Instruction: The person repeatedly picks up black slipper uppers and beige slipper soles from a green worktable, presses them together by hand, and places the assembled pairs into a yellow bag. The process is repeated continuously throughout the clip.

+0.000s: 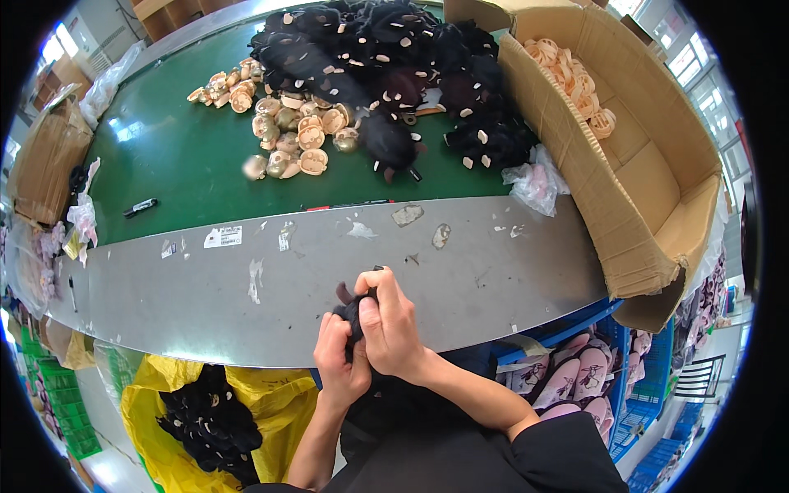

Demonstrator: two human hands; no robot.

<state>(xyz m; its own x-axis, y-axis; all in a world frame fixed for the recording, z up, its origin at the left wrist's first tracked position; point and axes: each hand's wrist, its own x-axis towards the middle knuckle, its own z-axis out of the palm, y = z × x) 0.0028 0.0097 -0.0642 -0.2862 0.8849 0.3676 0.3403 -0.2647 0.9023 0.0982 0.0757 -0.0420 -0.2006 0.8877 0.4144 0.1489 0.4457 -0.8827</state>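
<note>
Over the near edge of the grey metal ledge, both of my hands grip one small black plush piece (pixel 351 315). A dark brown flap (pixel 343 292) pokes out of its top. My left hand (pixel 339 361) is closed round its lower left side, and my right hand (pixel 391 324) pinches it from the right with the thumb on top. Fingers cover most of the piece. Beyond my hands, a large heap of similar black plush pieces (pixel 394 37) with small pale patches lies on the green work surface. Left of the heap are several beige and gold plastic shells (pixel 312 135).
At the right stands a long open cardboard box (pixel 657 197) with peach-coloured rings (pixel 571 78). A black marker (pixel 140 207) lies on the green surface (pixel 189 181). Below the metal ledge (pixel 205 304) are a yellow bag (pixel 283 411) of black plush and blue crates (pixel 633 419) with pink slippers (pixel 590 370).
</note>
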